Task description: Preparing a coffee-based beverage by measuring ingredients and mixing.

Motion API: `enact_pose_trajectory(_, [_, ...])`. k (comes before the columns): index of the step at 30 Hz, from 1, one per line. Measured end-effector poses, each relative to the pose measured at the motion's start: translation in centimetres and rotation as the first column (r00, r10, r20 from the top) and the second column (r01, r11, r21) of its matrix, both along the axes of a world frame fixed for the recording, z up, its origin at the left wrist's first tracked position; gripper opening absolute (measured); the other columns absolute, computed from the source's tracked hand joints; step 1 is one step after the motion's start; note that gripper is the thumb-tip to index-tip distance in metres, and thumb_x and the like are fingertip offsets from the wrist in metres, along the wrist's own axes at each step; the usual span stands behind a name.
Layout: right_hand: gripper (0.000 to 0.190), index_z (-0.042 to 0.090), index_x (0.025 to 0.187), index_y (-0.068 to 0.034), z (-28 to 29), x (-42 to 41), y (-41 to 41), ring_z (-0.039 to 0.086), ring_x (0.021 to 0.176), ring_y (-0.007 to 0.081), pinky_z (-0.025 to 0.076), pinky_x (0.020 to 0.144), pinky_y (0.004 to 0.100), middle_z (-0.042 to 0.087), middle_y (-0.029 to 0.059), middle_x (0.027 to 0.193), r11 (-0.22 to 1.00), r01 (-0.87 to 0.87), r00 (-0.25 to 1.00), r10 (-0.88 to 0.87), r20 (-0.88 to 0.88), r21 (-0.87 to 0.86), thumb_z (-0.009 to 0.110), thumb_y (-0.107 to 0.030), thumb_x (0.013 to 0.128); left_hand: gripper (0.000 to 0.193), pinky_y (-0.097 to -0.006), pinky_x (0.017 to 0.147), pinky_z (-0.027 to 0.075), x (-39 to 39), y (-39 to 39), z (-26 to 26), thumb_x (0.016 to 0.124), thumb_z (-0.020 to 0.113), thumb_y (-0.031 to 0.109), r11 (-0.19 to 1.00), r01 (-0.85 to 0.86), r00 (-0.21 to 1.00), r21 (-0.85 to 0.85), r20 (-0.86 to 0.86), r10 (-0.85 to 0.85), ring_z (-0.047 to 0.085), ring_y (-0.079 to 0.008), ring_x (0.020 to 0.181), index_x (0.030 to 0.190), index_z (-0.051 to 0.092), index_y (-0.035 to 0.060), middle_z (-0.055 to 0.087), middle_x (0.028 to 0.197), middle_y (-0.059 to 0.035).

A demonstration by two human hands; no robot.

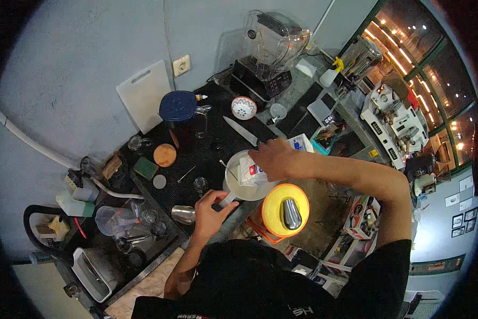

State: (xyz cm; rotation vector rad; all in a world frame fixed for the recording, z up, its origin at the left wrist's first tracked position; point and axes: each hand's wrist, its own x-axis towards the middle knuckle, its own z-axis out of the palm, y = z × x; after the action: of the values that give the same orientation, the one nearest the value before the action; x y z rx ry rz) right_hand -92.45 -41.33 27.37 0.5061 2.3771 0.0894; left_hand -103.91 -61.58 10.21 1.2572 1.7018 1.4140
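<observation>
My left hand [213, 213] grips the handle of a round, light-coloured jug [258, 194] at the counter's front edge. Over the jug's mouth, my right hand [273, 159] holds a white carton [249, 170] with red and blue print, tilted downward. Pale liquid [235, 187] shows inside the jug, and a thin metal spoon [228, 168] leans on its rim. Whether liquid is flowing from the carton cannot be made out. A steel cup [183, 214] lies beside my left hand. Beyond the jug is a kitchen knife [241, 130] on the black mat.
A yellow-topped container [273, 209] bearing a steel cup [292, 215] stands close to the jug. Behind are a blue-lidded pitcher [178, 105], a patterned bowl [243, 107] and a blender [269, 52]. Glassware and a sink faucet [35, 235] are at left, an espresso machine [394, 123] at right.
</observation>
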Motion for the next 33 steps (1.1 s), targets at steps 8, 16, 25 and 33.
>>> enact_pose_trajectory(8, [0.081, 0.053, 0.141, -0.003, -0.9, 0.5, 0.8, 0.068, 0.112, 0.0387, 0.057, 0.091, 0.0504, 0.066, 0.0231, 0.122, 1.0, 0.004, 1.0, -0.004, -0.018, -0.014, 0.087, -0.029, 0.072, 0.034, -0.0329, 0.069, 0.056, 0.1, 0.2, -0.7, 0.076, 0.091, 0.012, 0.999, -0.019, 1.0, 0.039, 0.006, 0.019, 0.069, -0.0178, 0.079, 0.1, 0.07, 0.0002, 0.07, 0.09, -0.0099])
enact_pose_trajectory(16, [0.079, 0.054, 0.139, -0.003, 0.2, 0.0, -0.1, 0.067, 0.113, 0.0395, 0.054, 0.09, 0.0552, 0.066, 0.0219, 0.121, 0.999, -0.023, 0.998, 0.024, 0.054, -0.031, 0.088, -0.032, 0.073, 0.03, -0.0321, 0.076, 0.059, -0.1, 0.0, -0.1, 0.079, 0.089, 0.007, 1.0, -0.002, 1.0, 0.023, 0.002, 0.002, 0.07, -0.0162, 0.084, 0.101, 0.07, -0.0022, 0.072, 0.098, -0.0105])
enact_pose_trajectory(25, [0.079, 0.054, 0.139, -0.004, -0.6, 1.0, 0.3, 0.067, 0.114, 0.0386, 0.053, 0.092, 0.0548, 0.067, 0.0195, 0.122, 1.0, -0.018, 0.999, 0.018, -0.043, -0.016, 0.087, -0.033, 0.074, 0.031, -0.0316, 0.078, 0.059, -0.1, 0.1, 0.1, 0.079, 0.088, 0.008, 1.0, 0.003, 1.0, 0.001, -0.025, -0.003, 0.07, -0.0156, 0.085, 0.101, 0.069, -0.0025, 0.072, 0.098, -0.01])
enact_pose_trajectory(33, [0.058, 0.066, 0.125, -0.003, 0.4, 1.3, 0.1, 0.072, 0.108, 0.0358, 0.058, 0.087, 0.0476, 0.073, 0.0177, 0.116, 0.999, -0.043, 0.995, 0.042, -0.089, -0.008, 0.083, -0.027, 0.075, 0.032, -0.0327, 0.075, 0.058, 0.1, 0.0, -0.1, 0.079, 0.089, 0.011, 1.0, -0.007, 1.0, -0.017, 0.024, 0.007, 0.07, -0.017, 0.083, 0.101, 0.071, -0.0014, 0.072, 0.097, -0.01])
